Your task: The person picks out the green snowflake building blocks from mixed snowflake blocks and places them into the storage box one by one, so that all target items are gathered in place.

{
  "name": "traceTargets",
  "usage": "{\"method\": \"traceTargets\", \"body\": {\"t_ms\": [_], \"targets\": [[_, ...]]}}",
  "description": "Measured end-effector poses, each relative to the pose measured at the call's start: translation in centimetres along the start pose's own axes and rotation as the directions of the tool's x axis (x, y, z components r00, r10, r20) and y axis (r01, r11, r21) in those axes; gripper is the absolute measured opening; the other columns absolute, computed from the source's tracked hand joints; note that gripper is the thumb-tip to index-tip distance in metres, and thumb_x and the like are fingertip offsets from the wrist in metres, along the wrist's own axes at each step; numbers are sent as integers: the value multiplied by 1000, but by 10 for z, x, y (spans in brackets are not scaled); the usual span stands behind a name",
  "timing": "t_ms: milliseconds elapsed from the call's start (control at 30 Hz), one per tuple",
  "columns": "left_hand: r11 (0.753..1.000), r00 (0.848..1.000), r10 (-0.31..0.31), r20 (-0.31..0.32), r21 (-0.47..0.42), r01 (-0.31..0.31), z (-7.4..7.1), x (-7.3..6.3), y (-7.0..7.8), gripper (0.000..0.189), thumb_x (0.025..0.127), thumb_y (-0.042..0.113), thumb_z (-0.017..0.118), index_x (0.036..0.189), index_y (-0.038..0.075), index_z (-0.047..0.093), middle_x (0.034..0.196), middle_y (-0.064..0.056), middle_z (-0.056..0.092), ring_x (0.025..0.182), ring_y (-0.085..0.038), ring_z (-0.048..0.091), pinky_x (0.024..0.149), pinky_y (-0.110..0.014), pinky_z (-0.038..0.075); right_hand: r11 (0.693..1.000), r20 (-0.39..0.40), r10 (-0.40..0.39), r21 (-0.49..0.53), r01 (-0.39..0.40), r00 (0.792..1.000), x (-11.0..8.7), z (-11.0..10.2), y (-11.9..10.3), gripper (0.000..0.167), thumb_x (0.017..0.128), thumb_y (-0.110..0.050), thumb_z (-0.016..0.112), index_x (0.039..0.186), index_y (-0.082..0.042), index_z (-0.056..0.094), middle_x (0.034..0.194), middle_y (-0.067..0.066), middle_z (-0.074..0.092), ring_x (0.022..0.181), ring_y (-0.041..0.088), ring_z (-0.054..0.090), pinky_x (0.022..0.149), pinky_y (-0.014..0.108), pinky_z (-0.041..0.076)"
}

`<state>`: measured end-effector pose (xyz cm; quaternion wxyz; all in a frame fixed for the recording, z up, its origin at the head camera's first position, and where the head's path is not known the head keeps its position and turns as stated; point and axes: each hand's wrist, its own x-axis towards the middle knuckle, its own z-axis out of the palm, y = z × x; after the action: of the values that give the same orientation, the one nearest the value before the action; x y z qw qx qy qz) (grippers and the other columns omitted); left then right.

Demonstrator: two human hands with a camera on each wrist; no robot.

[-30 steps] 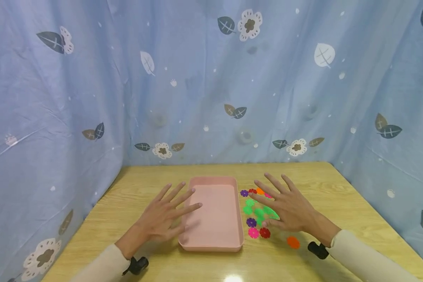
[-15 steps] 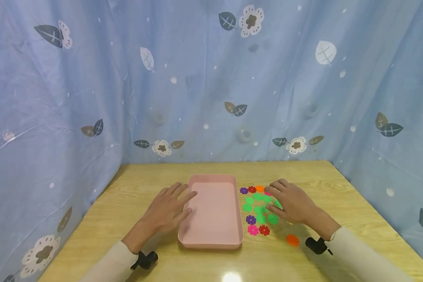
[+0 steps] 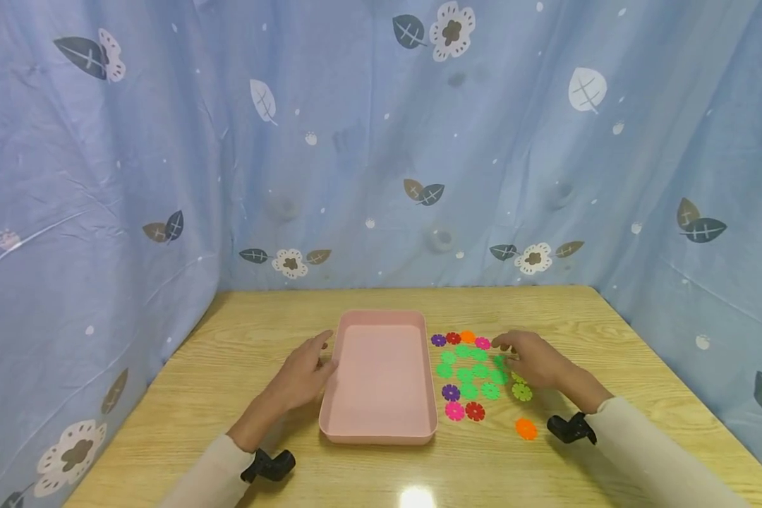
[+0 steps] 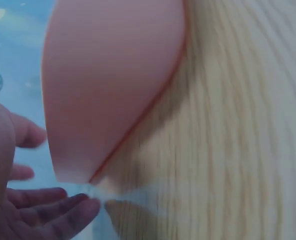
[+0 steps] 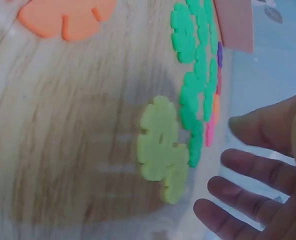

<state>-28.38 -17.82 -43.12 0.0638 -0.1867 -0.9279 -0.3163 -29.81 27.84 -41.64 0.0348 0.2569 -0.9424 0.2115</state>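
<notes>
A shallow pink tray (image 3: pixel 381 381) lies flat on the wooden table. Beside its left wall is my left hand (image 3: pixel 297 377), thumb by the rim; in the left wrist view its relaxed fingers (image 4: pixel 63 220) hold nothing, and I cannot tell whether the thumb touches the wall. My right hand (image 3: pixel 536 358) hovers at the right side of a group of flat notched plastic discs. Its fingers (image 5: pixel 248 200) are spread and hold nothing. Nearest to it are green discs (image 3: pixel 480 371) and yellow-green discs (image 3: pixel 522 392), the latter overlapping in the right wrist view, partly hidden by the hand in the head view.
Purple (image 3: pixel 451 393), pink (image 3: pixel 455 411) and red discs (image 3: pixel 475 411) lie at the group's near edge. An orange disc (image 3: pixel 526 429) sits apart, nearer the front. More coloured discs form the far row. A blue patterned curtain (image 3: pixel 381 141) surrounds the table (image 3: pixel 279 310).
Both hands have come down from a raised, spread pose. The left moved to the tray's left wall; the right drew in its fingers and moved rightward, uncovering green discs. Discs and tray stayed put.
</notes>
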Motion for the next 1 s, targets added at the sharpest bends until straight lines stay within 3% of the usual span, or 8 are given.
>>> {"method": "traceTargets", "body": {"t_ms": [67,200,533,633,767,867,1000], "targets": [[992,998,-54,20,-112,56,3,1,0,60,103,18,56,157,1,34,137,-21,57,102,-26,67,79,-41,58,1000,17,8,17,-9,1000,1,2,2,33,91,6,62,124,6,67,112,20,68,98,36,65,80,49,56],[973,995,-93,28,-210,97,9,3,0,58,104,12,54,156,-2,33,132,-25,61,98,-26,69,73,-36,59,1000,24,18,12,-18,1000,2,6,6,30,88,8,65,118,7,70,106,18,70,96,36,66,80,48,57],[927,988,-155,25,-342,154,16,2,-3,54,102,7,51,154,-2,40,132,-27,61,106,-31,69,73,-35,60,998,55,56,30,-58,997,9,4,13,15,83,6,74,96,0,70,92,9,68,85,26,64,75,44,56],[899,984,-175,29,-403,172,16,0,-5,54,101,7,51,154,1,41,133,-26,61,107,-32,69,72,-36,60,996,69,82,38,-85,994,12,3,13,17,82,3,77,94,-1,66,89,7,65,82,23,60,73,42,54],[862,980,-196,28,-472,186,16,-4,-10,56,98,7,52,154,6,44,133,-23,62,103,-30,71,58,-35,57,990,67,115,79,-120,991,14,3,12,22,81,4,78,92,-3,60,81,4,58,75,20,51,68,37,48],[857,980,-200,16,-481,183,17,-7,-12,58,95,7,53,152,8,46,133,-22,62,101,-30,70,49,-33,51,987,47,106,117,-111,993,14,3,11,20,83,8,71,92,-4,58,77,3,51,72,19,46,66,35,42],[856,985,-175,10,-493,157,18,-8,-15,60,92,6,54,152,6,46,136,-24,60,110,-35,68,63,-34,57,987,-1,76,145,-75,997,16,4,9,15,88,9,64,93,-4,59,75,2,47,71,18,43,66,33,40]]}}
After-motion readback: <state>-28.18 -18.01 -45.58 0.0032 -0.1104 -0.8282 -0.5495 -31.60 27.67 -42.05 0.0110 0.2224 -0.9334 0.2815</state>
